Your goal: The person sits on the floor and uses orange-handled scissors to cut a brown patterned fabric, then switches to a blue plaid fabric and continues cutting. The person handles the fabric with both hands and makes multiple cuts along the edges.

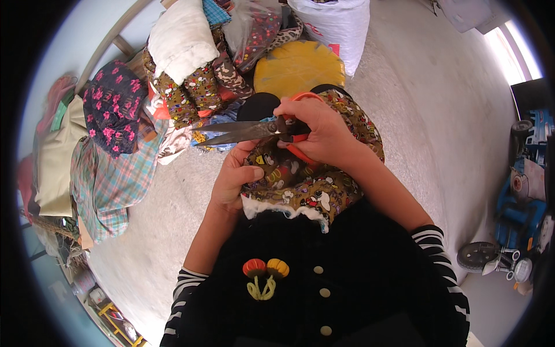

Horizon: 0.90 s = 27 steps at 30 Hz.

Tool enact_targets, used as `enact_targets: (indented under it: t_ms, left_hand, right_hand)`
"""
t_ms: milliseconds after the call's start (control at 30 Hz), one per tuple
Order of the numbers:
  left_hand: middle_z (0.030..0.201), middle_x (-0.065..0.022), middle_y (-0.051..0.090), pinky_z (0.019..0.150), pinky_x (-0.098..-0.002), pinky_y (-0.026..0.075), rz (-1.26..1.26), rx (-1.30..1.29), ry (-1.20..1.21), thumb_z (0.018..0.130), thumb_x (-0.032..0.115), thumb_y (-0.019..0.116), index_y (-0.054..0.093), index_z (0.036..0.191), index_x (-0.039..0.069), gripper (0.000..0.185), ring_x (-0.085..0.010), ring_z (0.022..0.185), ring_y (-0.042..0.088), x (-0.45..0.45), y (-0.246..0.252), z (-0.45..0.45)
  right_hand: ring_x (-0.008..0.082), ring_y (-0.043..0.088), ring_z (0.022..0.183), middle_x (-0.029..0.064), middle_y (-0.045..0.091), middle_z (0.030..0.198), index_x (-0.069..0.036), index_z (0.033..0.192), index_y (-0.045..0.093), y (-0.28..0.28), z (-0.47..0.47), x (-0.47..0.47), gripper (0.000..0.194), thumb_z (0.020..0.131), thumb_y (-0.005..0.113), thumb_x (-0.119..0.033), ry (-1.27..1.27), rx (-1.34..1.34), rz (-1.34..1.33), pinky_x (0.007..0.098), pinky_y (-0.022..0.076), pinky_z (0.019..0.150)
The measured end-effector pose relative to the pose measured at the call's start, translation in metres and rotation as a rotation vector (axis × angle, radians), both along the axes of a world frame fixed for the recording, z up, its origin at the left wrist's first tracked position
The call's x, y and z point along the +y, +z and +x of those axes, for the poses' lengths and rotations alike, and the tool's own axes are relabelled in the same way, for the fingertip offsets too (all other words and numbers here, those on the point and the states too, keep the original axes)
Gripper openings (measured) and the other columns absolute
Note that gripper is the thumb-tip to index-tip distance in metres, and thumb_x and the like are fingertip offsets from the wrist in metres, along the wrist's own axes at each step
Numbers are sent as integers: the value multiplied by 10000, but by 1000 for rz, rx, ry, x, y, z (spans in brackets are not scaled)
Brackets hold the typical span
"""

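My right hand (323, 130) grips a pair of scissors (243, 130) by its orange-red handles. The dark metal blades are parted and point left, above my left hand (240, 173). With that hand I hold the left edge of a brown cartoon-print padded cloth piece (299, 182), which rests on my lap. White wadding (284, 210) shows along its near edge. Part of the cloth is hidden behind the scissors and my right hand.
Beyond my knees sits a round yellow cushion (299, 69) beside a white woven sack (338, 34). To the left are piled padded pieces topped by white wadding (182, 43), a floral dark cloth (113, 108) and a plaid cloth (117, 173). A blue toy vehicle (520, 208) stands at right.
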State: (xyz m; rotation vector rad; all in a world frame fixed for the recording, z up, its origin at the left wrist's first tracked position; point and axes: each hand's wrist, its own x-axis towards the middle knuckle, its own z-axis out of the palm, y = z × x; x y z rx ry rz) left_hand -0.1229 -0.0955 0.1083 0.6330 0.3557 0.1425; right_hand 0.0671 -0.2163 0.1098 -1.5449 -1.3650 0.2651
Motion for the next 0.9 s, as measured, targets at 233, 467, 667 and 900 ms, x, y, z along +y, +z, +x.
enact_targets:
  t_ms: [233, 467, 667, 900]
  left_hand:
    - [1454, -163, 497, 1071, -431, 493, -11, 68, 105, 717, -60, 565, 423, 1427, -15, 726, -284, 1290, 551, -5, -7, -6]
    - [1503, -182, 455, 1118, -421, 451, 89, 64, 86, 723, -84, 526, 464, 1327, 5, 613, -285, 1343, 503, -12, -3, -9]
    - [1354, -140, 565, 1028, -353, 498, 467, 145, 70, 740, -119, 490, 485, 1271, 0, 545, -233, 1215, 583, 6, 3, -4]
    - [1122, -154, 654, 865, -384, 529, 1838, 476, 10, 795, 125, 734, 530, 1210, 23, 473, -322, 1058, 651, 18, 29, 23]
  right_hand:
    - [230, 688, 797, 50, 680, 862, -121, 1091, 641, -45, -8, -3, 378, 735, 762, -85, -220, 139, -171, 332, 550, 720]
    - [164, 657, 752, 35, 653, 802, -103, 1085, 637, -57, 20, 1, 358, 750, 736, -26, -306, 339, -110, 293, 531, 704]
    - [220, 666, 755, 46, 670, 814, -127, 1061, 660, -24, 21, 1, 329, 746, 752, -103, -360, 213, -161, 327, 531, 702]
    - [172, 638, 765, 56, 666, 828, -130, 1071, 648, 31, 17, 3, 321, 768, 745, -84, -348, -6, -286, 308, 517, 734]
